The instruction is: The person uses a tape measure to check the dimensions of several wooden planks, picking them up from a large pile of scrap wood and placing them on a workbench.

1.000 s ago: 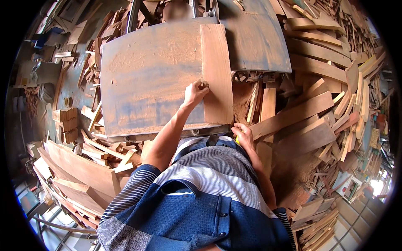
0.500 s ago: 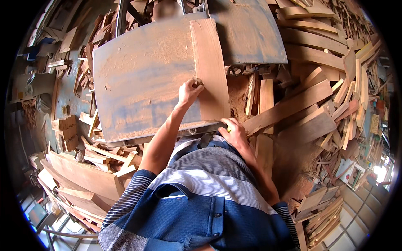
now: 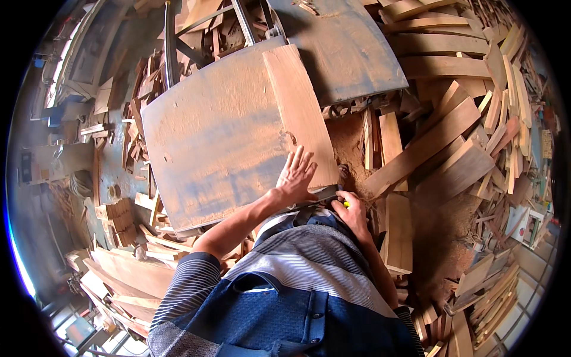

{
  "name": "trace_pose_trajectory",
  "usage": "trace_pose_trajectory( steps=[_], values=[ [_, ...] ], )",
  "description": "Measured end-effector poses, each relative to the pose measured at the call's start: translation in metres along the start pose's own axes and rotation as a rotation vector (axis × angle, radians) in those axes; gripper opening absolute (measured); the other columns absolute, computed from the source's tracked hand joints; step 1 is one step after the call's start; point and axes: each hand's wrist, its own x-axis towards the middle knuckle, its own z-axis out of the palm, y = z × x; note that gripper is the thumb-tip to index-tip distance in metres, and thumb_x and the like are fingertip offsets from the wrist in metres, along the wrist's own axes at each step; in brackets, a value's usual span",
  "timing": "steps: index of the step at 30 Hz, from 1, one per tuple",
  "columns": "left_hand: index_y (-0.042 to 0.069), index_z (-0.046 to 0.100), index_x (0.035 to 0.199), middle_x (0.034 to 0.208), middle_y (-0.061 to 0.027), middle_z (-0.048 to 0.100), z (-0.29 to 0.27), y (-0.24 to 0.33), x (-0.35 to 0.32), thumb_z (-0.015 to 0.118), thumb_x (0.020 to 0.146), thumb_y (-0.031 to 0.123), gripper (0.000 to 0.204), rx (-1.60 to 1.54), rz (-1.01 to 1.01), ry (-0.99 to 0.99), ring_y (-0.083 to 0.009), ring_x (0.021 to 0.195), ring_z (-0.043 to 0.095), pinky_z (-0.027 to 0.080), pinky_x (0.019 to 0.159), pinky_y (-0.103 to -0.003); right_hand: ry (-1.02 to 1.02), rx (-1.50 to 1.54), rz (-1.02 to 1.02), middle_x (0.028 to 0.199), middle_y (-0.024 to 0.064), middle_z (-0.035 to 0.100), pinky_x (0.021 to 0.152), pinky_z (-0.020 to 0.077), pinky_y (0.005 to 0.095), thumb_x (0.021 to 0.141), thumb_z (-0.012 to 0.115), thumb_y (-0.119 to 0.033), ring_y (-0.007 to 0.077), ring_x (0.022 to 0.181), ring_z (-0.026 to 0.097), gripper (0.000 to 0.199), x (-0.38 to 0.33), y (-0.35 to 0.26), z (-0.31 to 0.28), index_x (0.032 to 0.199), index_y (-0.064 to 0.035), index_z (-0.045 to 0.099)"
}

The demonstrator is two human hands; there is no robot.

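A long pale wooden board (image 3: pixel 300 101) lies along the right edge of a grey metal table (image 3: pixel 202 149) dusted with sawdust. On the board's left edge shows a dark knot-like mark (image 3: pixel 291 138). My left hand (image 3: pixel 295 177) is open, fingers spread, over the near end of the board and just below that mark; whether it touches the wood I cannot tell. Down by my waist, beside the table's near right corner, my right hand (image 3: pixel 352 211) is closed round a small yellow object (image 3: pixel 346 204), mostly hidden by the fingers.
A second metal table (image 3: pixel 345 47) stands at the far right, beyond a gap. Planks (image 3: pixel 425 146) and curved wooden pieces (image 3: pixel 443 44) are piled to the right. More boards (image 3: pixel 134 271) lie at the lower left. Metal rails (image 3: pixel 244 24) rise behind the table.
My left hand has left the board's left edge, where its fingers were pinched, and moved nearer me with fingers spread. The right hand is lower and more closed. The view has shifted.
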Motion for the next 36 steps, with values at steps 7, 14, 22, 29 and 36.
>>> trace_pose_trajectory(
  steps=[7, 14, 22, 29, 36],
  values=[
    [-0.004, 0.050, 0.141, 0.157, -0.0266, 0.030, 0.011, 0.016, 0.000, 0.083, 0.061, 0.065, 0.111, 0.107, -0.035, -0.094, -0.0513, 0.150, 0.016, 0.017, 0.123, -0.062, 0.019, -0.013, 0.027, 0.100, 0.0196, 0.072, 0.085, 0.0547, 0.0395, 0.084, 0.074, -0.022, 0.0325, 0.094, 0.071, 0.037, 0.007, 0.011, -0.001, 0.113, -0.0008, 0.071],
    [-0.009, 0.052, 0.137, 0.153, -0.0266, 0.033, 0.025, 0.014, 0.003, 0.081, 0.066, 0.060, 0.103, 0.037, -0.064, 0.075, -0.0487, 0.149, 0.020, 0.017, 0.124, -0.057, 0.004, -0.064, 0.010, 0.096, 0.0188, 0.072, 0.082, 0.0551, 0.0404, 0.084, 0.075, -0.024, 0.0329, 0.090, 0.070, 0.036, 0.015, 0.035, -0.005, 0.112, -0.0018, 0.071],
    [-0.009, 0.056, 0.131, 0.152, -0.0267, 0.035, 0.011, 0.009, 0.012, 0.081, 0.068, 0.052, 0.091, 0.031, -0.097, 0.094, -0.0466, 0.149, 0.022, 0.022, 0.124, -0.054, -0.019, -0.065, 0.107, 0.096, 0.0209, 0.072, 0.083, 0.0551, 0.0423, 0.082, 0.074, -0.028, 0.0356, 0.090, 0.070, 0.038, 0.020, 0.058, -0.012, 0.110, -0.0015, 0.072],
    [-0.010, 0.056, 0.132, 0.152, -0.0275, 0.034, 0.018, 0.003, 0.017, 0.078, 0.070, 0.051, 0.090, 0.053, -0.104, 0.128, -0.0474, 0.149, 0.021, 0.020, 0.124, -0.054, -0.019, -0.063, 0.151, 0.096, 0.0222, 0.072, 0.083, 0.0547, 0.0429, 0.082, 0.072, -0.029, 0.0372, 0.091, 0.070, 0.038, 0.020, 0.075, -0.016, 0.107, -0.0010, 0.072],
    [-0.010, 0.057, 0.130, 0.152, -0.0284, 0.036, 0.023, 0.002, 0.016, 0.077, 0.071, 0.057, 0.091, 0.065, -0.099, 0.174, -0.0479, 0.149, 0.022, 0.021, 0.124, -0.054, -0.011, -0.089, -0.062, 0.093, 0.0203, 0.071, 0.077, 0.0548, 0.0428, 0.086, 0.071, -0.027, 0.0355, 0.088, 0.070, 0.032, 0.044, 0.058, -0.013, 0.106, -0.0013, 0.071]
  ],
)
